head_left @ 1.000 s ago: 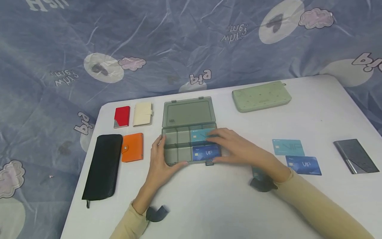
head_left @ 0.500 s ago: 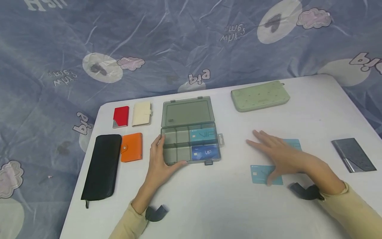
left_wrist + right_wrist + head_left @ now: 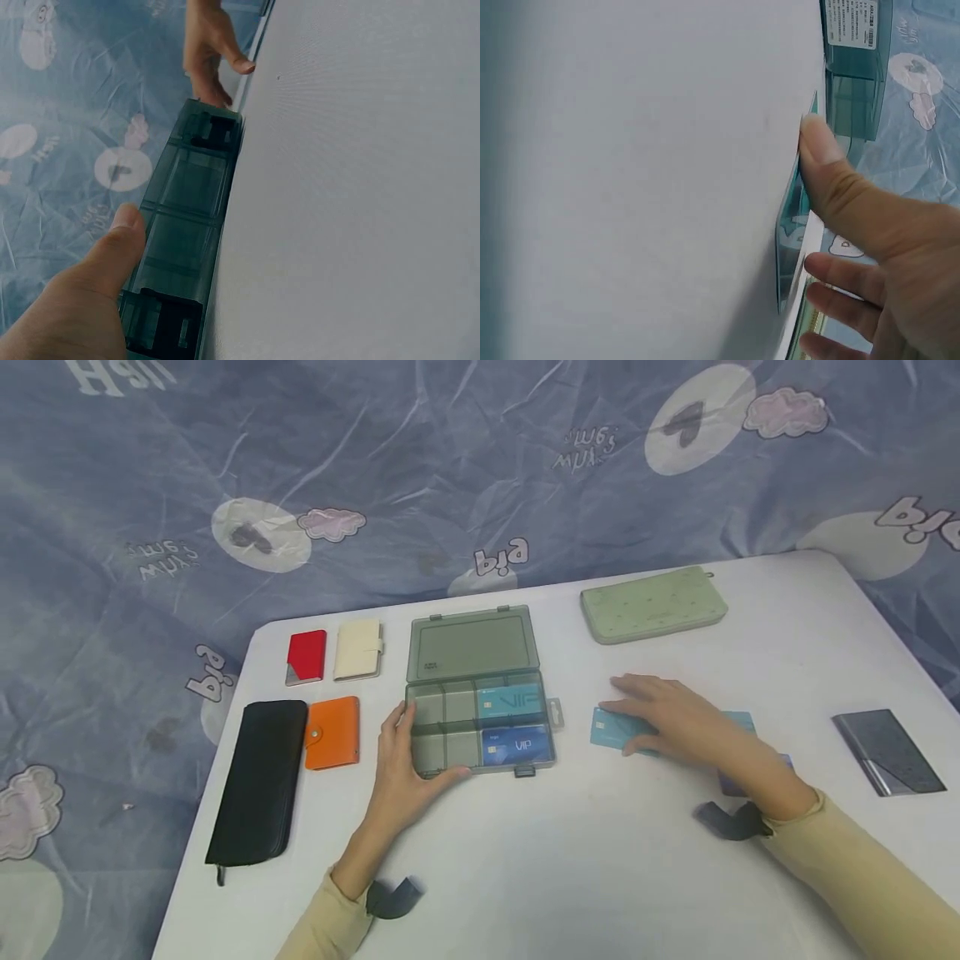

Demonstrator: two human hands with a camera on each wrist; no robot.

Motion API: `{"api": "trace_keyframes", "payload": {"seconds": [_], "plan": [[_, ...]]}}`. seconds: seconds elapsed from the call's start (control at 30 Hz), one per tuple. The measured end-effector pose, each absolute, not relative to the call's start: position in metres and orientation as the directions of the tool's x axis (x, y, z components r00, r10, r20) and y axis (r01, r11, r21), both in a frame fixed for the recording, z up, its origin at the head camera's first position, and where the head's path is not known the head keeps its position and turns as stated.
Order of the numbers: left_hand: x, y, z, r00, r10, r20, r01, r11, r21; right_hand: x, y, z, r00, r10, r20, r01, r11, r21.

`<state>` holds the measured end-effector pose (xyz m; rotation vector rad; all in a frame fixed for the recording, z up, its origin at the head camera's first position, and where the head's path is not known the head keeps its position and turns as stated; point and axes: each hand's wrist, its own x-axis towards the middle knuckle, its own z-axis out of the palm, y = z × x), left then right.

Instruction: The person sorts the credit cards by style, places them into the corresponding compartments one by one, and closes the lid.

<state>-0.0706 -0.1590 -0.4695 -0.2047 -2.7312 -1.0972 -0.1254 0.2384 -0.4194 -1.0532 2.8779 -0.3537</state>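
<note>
A translucent grey-green compartment box (image 3: 461, 747) lies open at the table's middle, its lid (image 3: 474, 643) folded back. In its right half sit a teal card (image 3: 510, 700) in the back row and a dark blue VIP card (image 3: 516, 746) in the front row. My left hand (image 3: 401, 781) holds the box's front left corner, thumb along the front edge, fingers at the left side. To the right of the box, my right hand (image 3: 671, 718) pinches another teal card (image 3: 617, 728). The right wrist view has the thumb (image 3: 821, 142) at that card's edge.
Behind my right forearm, a teal card (image 3: 741, 720) and a blue card (image 3: 731, 785) lie partly hidden. A dark card holder (image 3: 888, 752) and green wallet (image 3: 652, 604) are right; a black wallet (image 3: 258, 781), orange (image 3: 333, 732), red (image 3: 306, 654) and cream (image 3: 358, 649) holders are left.
My right hand left the box for the teal card lying at the right, took hold of it and brought it up and left towards the box. My left hand stayed at the box.
</note>
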Motion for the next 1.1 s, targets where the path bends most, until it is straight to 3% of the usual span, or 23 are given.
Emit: {"api": "trace_keyframes", "payload": {"seconds": [0.23,0.4,0.77,1.1], "plan": [[-0.070,-0.158,-0.469,-0.971,0.058,0.230,0.201,0.719,0.666,-0.129,0.235,-0.418,-0.807,-0.589,0.039,-0.580,0.780,-0.233],[-0.070,-0.158,-0.468,-0.973,0.058,0.224,0.195,0.725,0.660,-0.129,0.234,-0.414,-0.830,-0.557,-0.020,-0.538,0.811,-0.229],[-0.071,-0.159,-0.469,-0.971,0.058,0.231,0.200,0.727,0.657,-0.138,0.222,-0.409,-0.827,-0.545,-0.137,-0.493,0.821,-0.290],[-0.072,-0.159,-0.469,-0.971,0.054,0.233,0.197,0.734,0.650,-0.140,0.220,-0.414,-0.829,-0.548,-0.110,-0.493,0.810,-0.318]]}}
